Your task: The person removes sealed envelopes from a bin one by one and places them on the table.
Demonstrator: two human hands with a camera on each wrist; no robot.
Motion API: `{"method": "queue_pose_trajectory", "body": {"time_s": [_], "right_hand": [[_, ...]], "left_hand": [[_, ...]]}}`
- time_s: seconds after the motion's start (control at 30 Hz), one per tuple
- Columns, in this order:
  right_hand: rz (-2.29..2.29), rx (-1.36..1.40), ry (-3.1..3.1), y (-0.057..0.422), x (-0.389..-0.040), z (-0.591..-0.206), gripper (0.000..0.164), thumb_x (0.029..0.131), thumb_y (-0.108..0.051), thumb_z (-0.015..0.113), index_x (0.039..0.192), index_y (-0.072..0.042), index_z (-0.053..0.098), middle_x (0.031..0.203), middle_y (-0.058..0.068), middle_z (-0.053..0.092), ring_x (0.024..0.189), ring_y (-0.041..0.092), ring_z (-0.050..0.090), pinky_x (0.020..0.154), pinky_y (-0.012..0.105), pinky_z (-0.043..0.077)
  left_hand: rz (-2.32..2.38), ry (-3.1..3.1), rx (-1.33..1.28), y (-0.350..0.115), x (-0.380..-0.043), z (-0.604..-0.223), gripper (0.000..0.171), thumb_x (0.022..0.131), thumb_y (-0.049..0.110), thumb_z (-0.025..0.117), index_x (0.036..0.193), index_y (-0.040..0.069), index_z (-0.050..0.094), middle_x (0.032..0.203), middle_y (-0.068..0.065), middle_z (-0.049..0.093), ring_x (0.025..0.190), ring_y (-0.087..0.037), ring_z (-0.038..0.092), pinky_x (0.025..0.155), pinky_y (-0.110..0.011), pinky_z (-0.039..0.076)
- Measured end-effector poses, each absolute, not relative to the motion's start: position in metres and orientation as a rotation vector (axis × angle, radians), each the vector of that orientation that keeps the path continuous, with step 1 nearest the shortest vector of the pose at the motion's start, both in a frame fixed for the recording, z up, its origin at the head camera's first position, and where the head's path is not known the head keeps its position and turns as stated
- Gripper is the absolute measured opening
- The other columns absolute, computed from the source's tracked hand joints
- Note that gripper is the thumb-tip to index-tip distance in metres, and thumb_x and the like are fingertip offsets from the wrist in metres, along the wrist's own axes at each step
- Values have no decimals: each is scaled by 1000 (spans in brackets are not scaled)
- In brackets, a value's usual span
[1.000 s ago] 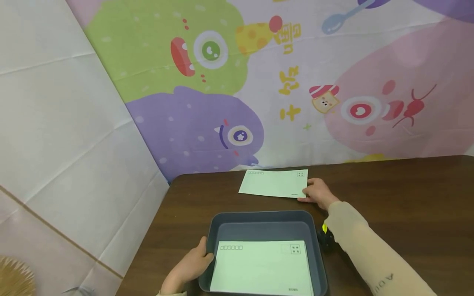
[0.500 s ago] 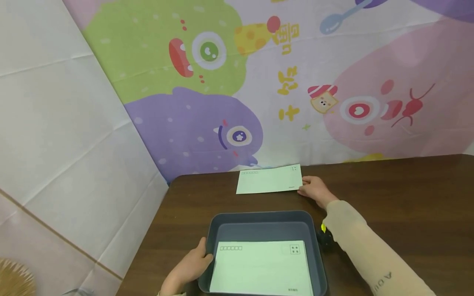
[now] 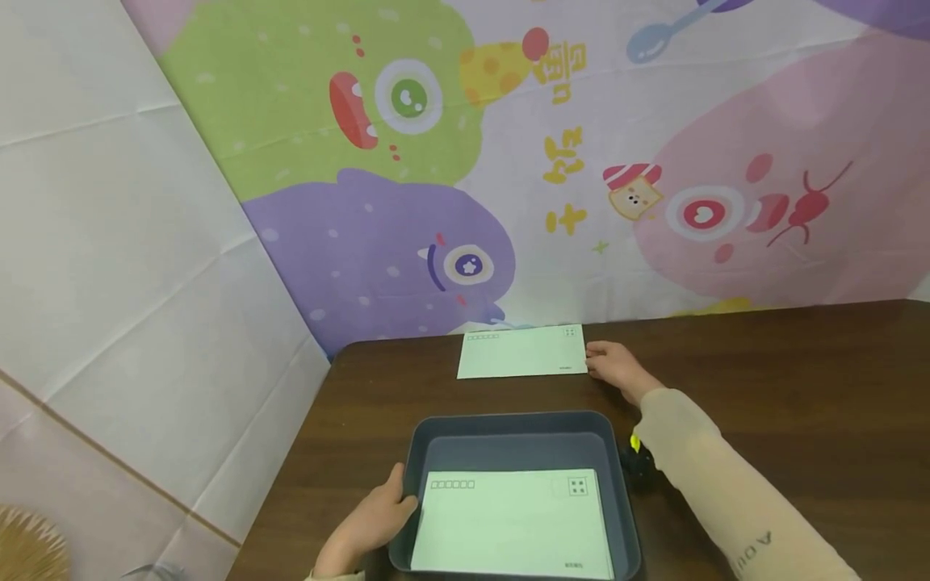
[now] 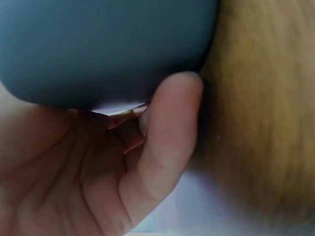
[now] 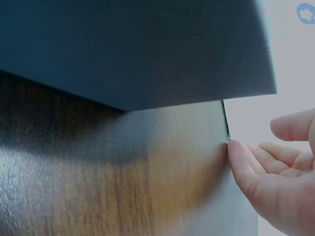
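A pale green envelope [image 3: 519, 353] lies flat at the far table edge. My right hand [image 3: 617, 367] is at its right end, fingertips touching the envelope's edge; the right wrist view shows the thumb apart from the fingers. Nearer stands a dark grey tray [image 3: 508, 444], with a stack of similar envelopes [image 3: 512, 524] inside, printed with small boxes and a square mark. My left hand [image 3: 370, 516] holds the tray by its left side. In the left wrist view a finger [image 4: 172, 123] bends against the tray's outer wall [image 4: 108, 49].
A small black object with a yellow tip [image 3: 636, 464] sits right of the tray, partly hidden by the sleeve. Behind the brown table [image 3: 799, 387] hangs a cartoon-printed cloth [image 3: 567, 274]. A white panel [image 3: 145, 282] stands to the left. A dark shape [image 5: 138, 49] covers the top of the right wrist view.
The far envelope has shifted left and back, and settled flat. My right hand moved with it and loosened from its pinch. The left hand and tray have stayed put.
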State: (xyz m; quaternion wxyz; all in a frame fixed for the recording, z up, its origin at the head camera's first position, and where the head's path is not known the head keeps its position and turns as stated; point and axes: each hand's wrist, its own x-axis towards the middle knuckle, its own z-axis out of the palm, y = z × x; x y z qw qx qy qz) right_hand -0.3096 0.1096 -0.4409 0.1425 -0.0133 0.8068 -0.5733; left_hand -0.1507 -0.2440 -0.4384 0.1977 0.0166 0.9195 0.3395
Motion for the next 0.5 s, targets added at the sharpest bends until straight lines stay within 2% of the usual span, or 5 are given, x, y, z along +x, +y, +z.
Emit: {"method": "queue_pose_trajectory", "body": {"time_s": [0.17,0.27,0.4,0.5], "right_hand": [[-1688,-94,2285,113,-308,-438,49,95,-5,36,138,12,21,142,31,24,128,40,33,101,43,36],[-1708,-118,2295,118,-305,-435,46,95,-7,39,136,11,29,137,30,35,123,37,41,98,42,39],[-1670,-152,2426,124,-296,-429,36,94,-10,45,125,10,46,118,26,54,100,28,58,86,35,47],[-1541,-254,2662,123,-282,-423,26,92,-10,48,112,4,56,101,19,63,85,21,61,74,31,48]], "left_hand": [[932,2609,67,-245,-149,-438,56,92,19,42,135,-11,22,128,-31,45,112,-35,50,87,-54,40],[916,2613,60,-245,-149,-439,60,92,20,42,137,-13,19,132,-32,41,117,-39,46,90,-55,37],[912,2606,36,-243,-151,-439,64,93,19,42,138,-15,13,136,-35,33,123,-44,38,95,-57,32],[914,2602,27,-241,-151,-439,64,92,18,43,137,-16,13,136,-36,32,123,-44,38,95,-57,32]]}}
